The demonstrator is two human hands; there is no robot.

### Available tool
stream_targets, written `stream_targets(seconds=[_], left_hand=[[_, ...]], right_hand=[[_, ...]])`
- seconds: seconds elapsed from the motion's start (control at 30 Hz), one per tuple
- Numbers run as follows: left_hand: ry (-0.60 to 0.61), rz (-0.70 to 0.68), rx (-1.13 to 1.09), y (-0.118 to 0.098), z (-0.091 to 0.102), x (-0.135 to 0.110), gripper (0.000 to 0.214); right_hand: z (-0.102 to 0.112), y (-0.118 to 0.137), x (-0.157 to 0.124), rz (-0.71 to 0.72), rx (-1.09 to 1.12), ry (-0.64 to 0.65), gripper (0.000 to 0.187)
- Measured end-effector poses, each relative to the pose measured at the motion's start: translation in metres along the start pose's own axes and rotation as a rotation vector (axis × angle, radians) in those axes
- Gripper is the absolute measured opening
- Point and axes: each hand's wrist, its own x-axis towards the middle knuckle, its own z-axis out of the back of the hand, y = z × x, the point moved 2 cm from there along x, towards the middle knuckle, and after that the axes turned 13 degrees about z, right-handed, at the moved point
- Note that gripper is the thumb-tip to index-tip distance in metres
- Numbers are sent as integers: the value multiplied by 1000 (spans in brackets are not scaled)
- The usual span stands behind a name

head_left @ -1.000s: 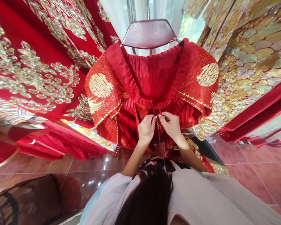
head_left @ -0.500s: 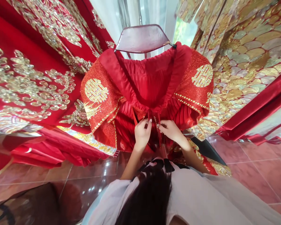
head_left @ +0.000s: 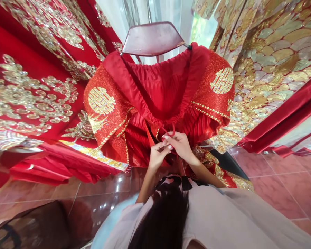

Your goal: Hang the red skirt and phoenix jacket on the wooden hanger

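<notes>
In front of me a red garment with a gathered neckline and gold-patterned sleeve panels hangs on a mannequin-like stand with a flat top plate. Thin red drawstrings come from the bottom of its neckline. My left hand and my right hand meet just below, fingers pinched around the drawstrings, which cross there. The fingertips of both hands touch or nearly touch, and the string ends between them are partly hidden.
Red cloth with silver beading hangs at the left. A gold scale-patterned garment hangs at the right. A dark brown bag-like object is at lower left on the reddish tiled floor.
My hands were apart, each holding a drawstring; now they have come together and the strings cross. The view has shifted slightly.
</notes>
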Motion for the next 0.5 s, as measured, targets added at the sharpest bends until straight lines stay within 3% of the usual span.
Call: stream_targets(seconds=[0.1, 0.2, 0.3, 0.4, 0.5], left_hand=[[10, 19, -97, 2, 9, 0, 48], [-89, -78, -171, -7, 13, -4, 44], [-180, -348, -5, -36, 7, -12, 30], [-249, -601, 266, -71, -6, -18, 16], [-364, -639, 402, -89, -15, -16, 3]], right_hand=[[4, 2, -5, -8, 45, -68, 40], [6, -2, -10, -4, 124, -83, 41], [4, -7, -14, -48, 245, -106, 39], [0, -8, -15, -62, 208, -44, 40], [-4, -4, -17, 1, 86, 6, 45]])
